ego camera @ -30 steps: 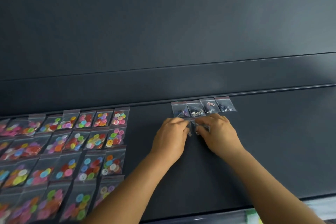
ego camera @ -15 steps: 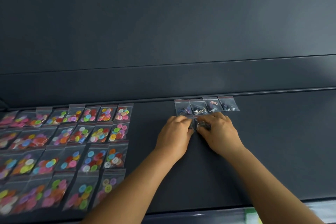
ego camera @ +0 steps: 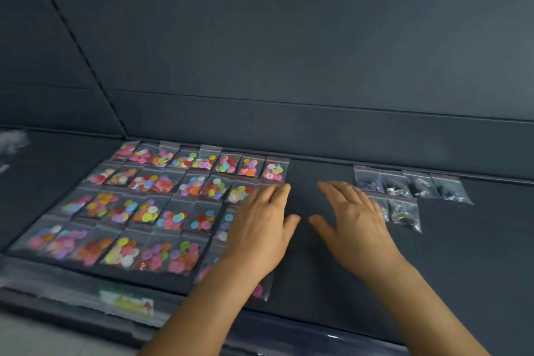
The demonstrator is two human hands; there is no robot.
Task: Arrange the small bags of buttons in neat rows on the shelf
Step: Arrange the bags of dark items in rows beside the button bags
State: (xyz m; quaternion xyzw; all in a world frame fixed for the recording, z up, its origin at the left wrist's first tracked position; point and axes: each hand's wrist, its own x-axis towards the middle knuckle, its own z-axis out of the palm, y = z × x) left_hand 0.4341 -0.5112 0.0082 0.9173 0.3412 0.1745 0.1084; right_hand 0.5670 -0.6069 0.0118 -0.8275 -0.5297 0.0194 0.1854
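Several clear bags of bright buttons (ego camera: 150, 205) lie in rows on the left of the dark shelf (ego camera: 318, 269). A row of small bags with dark buttons (ego camera: 410, 185) lies by the back edge at the right, and another such bag (ego camera: 404, 212) lies below it. My left hand (ego camera: 260, 228) is flat with fingers straight, over the right end of the bright rows. My right hand (ego camera: 352, 222) is open too, just left of the dark bags, covering part of one. Neither hand holds anything.
The shelf's back wall (ego camera: 289, 124) rises right behind the bags. A plastic strip with a yellow-green label (ego camera: 127, 299) runs along the front edge at the lower left. Bare shelf surface lies between my hands and to the right of the dark bags.
Both hands have let go of the small bag they pinched below the dark row and moved left, fingers spread. The view has swung left, showing more bright bags.
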